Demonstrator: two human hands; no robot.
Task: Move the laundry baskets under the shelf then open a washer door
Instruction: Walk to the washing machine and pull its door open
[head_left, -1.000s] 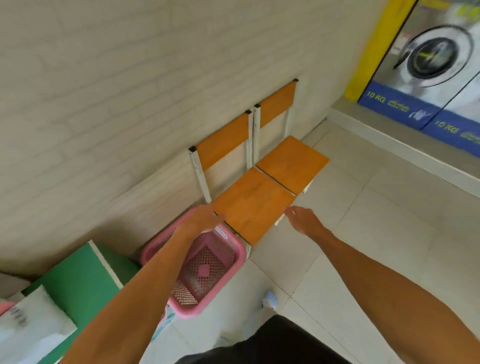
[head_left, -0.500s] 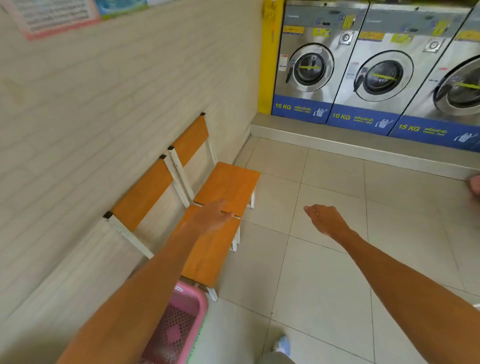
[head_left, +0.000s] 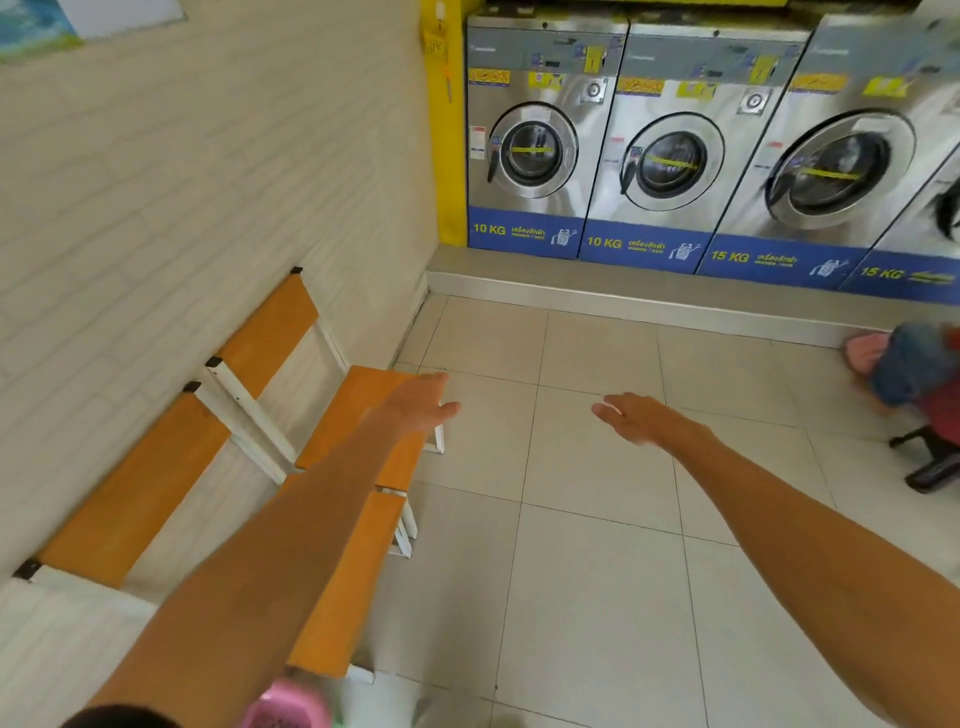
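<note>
Both empty: left hand (head_left: 423, 405), right hand (head_left: 636, 418), fingers spread, facing shut washer doors (head_left: 535, 150); pink basket (head_left: 285, 706) at bottom edge.

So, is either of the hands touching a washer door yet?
No: the left hand and right hand are open in mid-air above the tiled floor, well short of the steel front-loading washers.

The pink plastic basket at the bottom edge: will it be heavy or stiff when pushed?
The pink plastic laundry basket probably pushes lightly: its wall looks like thin perforated plastic. It would likely slide easily on the smooth tiled floor. Its contents are out of view.
</note>
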